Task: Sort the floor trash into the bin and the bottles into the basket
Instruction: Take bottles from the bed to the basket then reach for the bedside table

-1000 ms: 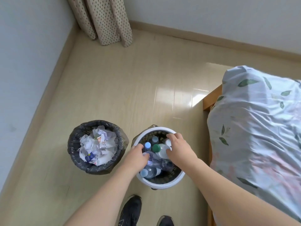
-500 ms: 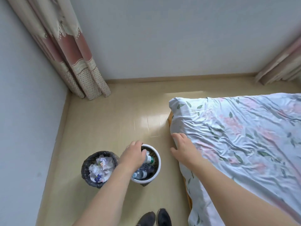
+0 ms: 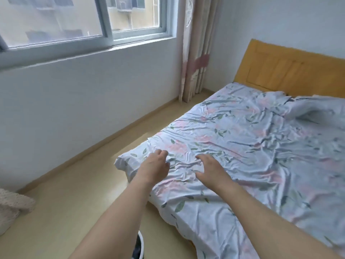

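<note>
Only a sliver of the white-rimmed basket (image 3: 140, 245) shows at the bottom edge, behind my left forearm, with dark bottle shapes inside it. The black-lined trash bin is out of view. My left hand (image 3: 155, 166) hangs over the near corner of the bed, fingers loosely curled and holding nothing. My right hand (image 3: 210, 170) hovers over the sheet just to its right, fingers spread and empty. No loose trash or bottle shows on the visible floor.
A bed (image 3: 242, 146) with a wrinkled floral sheet fills the right side, with an orange wooden headboard (image 3: 287, 70) at the back. A beige floor strip (image 3: 74, 193) runs along the white wall under a window (image 3: 84, 21). Curtains (image 3: 196, 53) hang in the corner.
The view has swung up from the basket and bin to the bed and window. Both hands left the basket and rose over the bed corner, empty.
</note>
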A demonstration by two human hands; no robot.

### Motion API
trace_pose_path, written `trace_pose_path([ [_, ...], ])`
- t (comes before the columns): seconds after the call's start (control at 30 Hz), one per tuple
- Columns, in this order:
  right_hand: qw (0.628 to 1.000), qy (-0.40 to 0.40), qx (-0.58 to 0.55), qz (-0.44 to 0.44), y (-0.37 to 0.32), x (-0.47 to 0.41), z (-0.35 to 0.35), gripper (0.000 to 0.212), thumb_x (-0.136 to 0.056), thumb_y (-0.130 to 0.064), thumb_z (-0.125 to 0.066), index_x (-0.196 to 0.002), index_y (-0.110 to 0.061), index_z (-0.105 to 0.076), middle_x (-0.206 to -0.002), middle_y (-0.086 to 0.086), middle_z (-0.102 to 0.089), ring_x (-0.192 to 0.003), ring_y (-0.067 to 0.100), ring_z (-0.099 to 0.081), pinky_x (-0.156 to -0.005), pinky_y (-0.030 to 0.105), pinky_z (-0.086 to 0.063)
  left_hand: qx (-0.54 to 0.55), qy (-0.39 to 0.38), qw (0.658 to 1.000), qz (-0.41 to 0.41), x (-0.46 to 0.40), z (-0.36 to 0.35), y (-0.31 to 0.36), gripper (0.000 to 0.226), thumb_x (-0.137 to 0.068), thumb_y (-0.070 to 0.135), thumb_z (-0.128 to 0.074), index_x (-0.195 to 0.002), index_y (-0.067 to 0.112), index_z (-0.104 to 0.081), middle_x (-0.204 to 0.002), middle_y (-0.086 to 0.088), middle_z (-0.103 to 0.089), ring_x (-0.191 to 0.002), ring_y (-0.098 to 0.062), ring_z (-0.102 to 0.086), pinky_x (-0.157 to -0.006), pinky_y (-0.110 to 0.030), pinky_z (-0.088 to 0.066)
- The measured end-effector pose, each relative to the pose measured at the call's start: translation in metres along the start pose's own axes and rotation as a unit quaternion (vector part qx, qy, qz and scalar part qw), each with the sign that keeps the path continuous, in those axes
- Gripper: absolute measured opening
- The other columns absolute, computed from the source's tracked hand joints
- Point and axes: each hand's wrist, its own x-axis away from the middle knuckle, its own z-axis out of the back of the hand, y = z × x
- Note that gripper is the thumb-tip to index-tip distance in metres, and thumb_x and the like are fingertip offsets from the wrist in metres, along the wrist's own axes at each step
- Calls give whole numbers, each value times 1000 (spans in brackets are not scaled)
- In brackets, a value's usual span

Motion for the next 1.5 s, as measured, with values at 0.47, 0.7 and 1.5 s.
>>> trace_pose_path([
  [0.47,949,218,-14,-229,278,282,214,54,-92,-27,-58,-142,-18,-38,-145,2,-36,-131,21,-40,-106,30,-35,-23,-6,932,-362,27,-28,460,40,-99,31,-46,-137,17,-45,-138,-4,-47,-122,-29,-49,-93,-39,-46],
  [0.7,907,291,-24,-305,398,447,272,54,-93,-26,-56,-143,-21,-37,-147,1,-35,-130,19,-40,-104,28,-33,2,-27,888,-460,110,-75,660,43,-99,33,-48,-139,18,-45,-141,-3,-47,-119,-26,-54,-90,-36,-46],
  [1.5,850,328,-43,-411,761,659,423,53,-91,-24,-52,-142,-23,-37,-148,-5,-32,-129,15,-41,-96,30,-41,-24,-126,831,-541,149,-289,1104,41,-97,28,-47,-136,17,-48,-137,-2,-48,-121,-23,-52,-98,-41,-46],
])
